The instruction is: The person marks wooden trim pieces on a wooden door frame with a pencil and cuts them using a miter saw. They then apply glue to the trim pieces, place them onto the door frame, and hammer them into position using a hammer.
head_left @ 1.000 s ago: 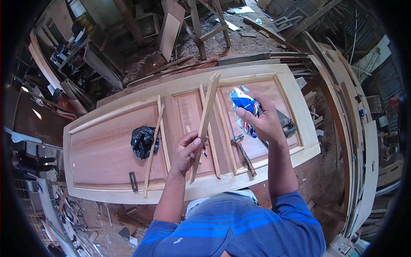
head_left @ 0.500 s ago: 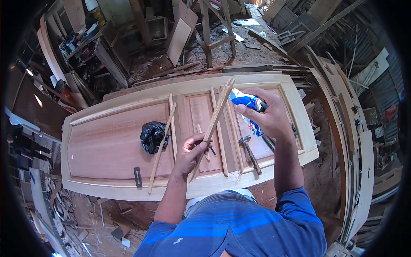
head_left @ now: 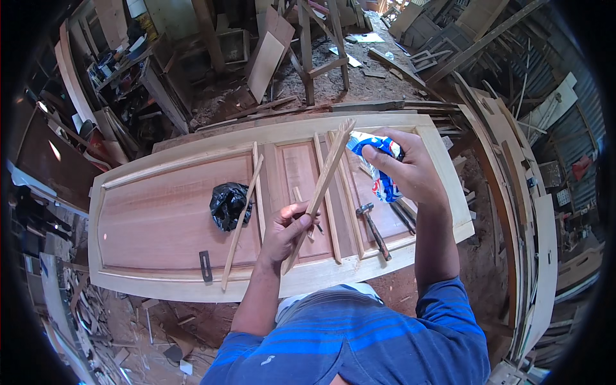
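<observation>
My left hand (head_left: 288, 234) is closed around a slanting wooden strip (head_left: 328, 168), held above a panelled wooden door (head_left: 160, 221). My right hand (head_left: 410, 168) grips a blue-and-white plastic packet (head_left: 378, 144), its upper end close to the strip's top. A crumpled black plastic bag (head_left: 228, 206) lies on the door beside a loose thin strip (head_left: 234, 247). A hammer (head_left: 375, 231) rests below the packet, with dark rod-like tools (head_left: 403, 217) beside it. A small dark slotted piece (head_left: 205, 264) sits near the door's front edge.
Long boards (head_left: 523, 224) are stacked along the right side. A timber trestle (head_left: 307, 58) stands behind the door. A cluttered shelf (head_left: 122, 61) is at the back left. Wood offcuts (head_left: 122, 308) litter the floor. A person's dark-clothed legs (head_left: 32, 212) show at the far left edge.
The upper end of the strip in my left hand has swung rightward. My right hand has shifted slightly right, and the packet has tilted so its top now sits beside the strip's tip.
</observation>
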`<state>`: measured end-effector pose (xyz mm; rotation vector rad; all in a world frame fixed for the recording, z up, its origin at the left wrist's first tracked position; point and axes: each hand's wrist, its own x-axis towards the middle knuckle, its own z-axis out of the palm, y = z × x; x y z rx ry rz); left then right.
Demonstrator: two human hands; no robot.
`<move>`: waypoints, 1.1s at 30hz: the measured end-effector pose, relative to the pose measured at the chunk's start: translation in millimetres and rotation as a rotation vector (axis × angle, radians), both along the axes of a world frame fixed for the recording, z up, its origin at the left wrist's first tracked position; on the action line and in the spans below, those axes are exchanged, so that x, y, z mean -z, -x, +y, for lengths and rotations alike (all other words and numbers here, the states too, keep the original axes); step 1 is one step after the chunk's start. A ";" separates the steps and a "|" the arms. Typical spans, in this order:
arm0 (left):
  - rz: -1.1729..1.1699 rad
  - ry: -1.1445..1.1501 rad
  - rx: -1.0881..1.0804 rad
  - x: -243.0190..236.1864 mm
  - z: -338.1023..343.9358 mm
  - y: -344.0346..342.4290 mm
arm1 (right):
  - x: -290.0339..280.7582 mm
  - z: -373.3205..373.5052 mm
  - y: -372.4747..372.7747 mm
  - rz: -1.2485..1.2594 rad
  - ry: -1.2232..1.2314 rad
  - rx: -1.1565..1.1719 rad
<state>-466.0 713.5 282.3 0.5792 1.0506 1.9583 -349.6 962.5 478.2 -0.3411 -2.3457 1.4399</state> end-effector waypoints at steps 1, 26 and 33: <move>0.000 0.000 0.000 0.0 0.3 -0.6 | -2.1 -1.8 -1.2 0.003 0.018 0.001; -0.266 -0.111 0.002 -42.2 51.2 -3.2 | 36.3 -7.5 -1.8 -0.145 0.255 -0.148; -0.388 -0.167 -0.117 -50.5 71.9 9.9 | 59.3 -14.8 -2.0 -0.151 0.268 -0.202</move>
